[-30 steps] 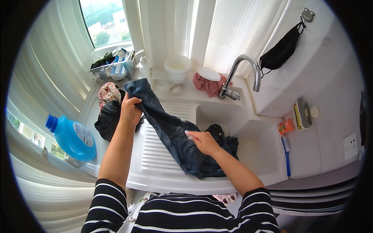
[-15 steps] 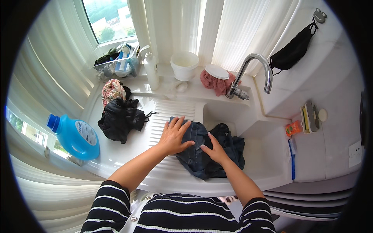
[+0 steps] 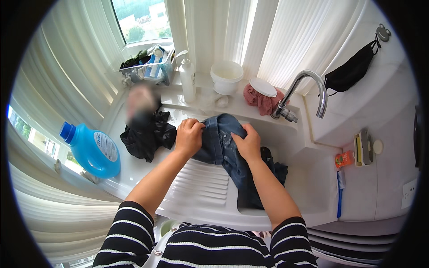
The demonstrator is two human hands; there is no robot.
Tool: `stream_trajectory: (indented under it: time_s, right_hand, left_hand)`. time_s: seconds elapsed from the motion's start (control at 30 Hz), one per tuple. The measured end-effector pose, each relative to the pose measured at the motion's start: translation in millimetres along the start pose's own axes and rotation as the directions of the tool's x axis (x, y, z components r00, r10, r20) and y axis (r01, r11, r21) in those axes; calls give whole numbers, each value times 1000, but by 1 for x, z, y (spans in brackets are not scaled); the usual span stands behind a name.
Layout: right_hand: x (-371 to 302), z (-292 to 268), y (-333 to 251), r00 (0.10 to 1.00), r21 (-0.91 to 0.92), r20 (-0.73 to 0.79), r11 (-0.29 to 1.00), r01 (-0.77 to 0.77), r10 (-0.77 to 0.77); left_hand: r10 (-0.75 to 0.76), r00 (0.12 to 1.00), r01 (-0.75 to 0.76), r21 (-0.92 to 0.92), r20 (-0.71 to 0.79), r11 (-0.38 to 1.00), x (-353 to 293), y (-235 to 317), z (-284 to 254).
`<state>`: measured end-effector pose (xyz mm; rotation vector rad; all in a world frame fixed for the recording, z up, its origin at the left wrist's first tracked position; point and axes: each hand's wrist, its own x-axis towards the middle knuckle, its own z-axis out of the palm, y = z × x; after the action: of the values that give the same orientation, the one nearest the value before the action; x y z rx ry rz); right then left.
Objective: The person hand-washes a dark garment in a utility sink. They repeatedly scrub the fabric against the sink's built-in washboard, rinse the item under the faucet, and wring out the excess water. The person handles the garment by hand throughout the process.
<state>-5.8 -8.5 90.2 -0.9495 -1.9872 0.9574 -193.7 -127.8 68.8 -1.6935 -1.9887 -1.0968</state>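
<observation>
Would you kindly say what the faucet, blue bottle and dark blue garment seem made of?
Dark blue garment: matte cloth, perhaps denim, with seams and folds.
Blue bottle: probably smooth plastic, with a moulded handle.
Faucet: likely chromed metal, given mirror-like highlights.

The garment [image 3: 234,161] is coloured dark blue and flecked with white. The sleeves [image 3: 134,230] are striped in white on black. The jug [image 3: 87,154] is tinted bright blue, capped in deeper blue and labelled in white. Black is shown by the cloth [image 3: 145,137] and the mask [image 3: 353,71], dusty pink by the rag [image 3: 264,103]. White is shared by the sink [image 3: 308,178], tub [image 3: 226,80], lid [image 3: 263,87] and pump [image 3: 187,80]. The tap [image 3: 280,110] is finished in silver. The brush [image 3: 340,201] is handled in blue; the packet [image 3: 344,159] is coloured orange, the sponge [image 3: 358,150] yellow.
</observation>
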Motion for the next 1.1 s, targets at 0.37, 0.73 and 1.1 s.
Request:
stream_trajectory:
  time_s: [0.37, 0.73, 1.1]
  right_hand:
    - [-38, 40, 44, 705, -119, 384, 725, 679, -597]
    - [-74, 26, 41, 683, -61, 374, 719, 693, -627]
    - [-55, 30, 39, 712, 0, 346, 759, 651, -611]
  left_hand:
    - [-12, 943, -40, 151, 333, 988, -31, 5, 12]
    - [157, 870, -203, 49, 468, 978, -53, 21, -9]
    - [158, 938, -204, 123, 309, 971, -42, 23, 16]
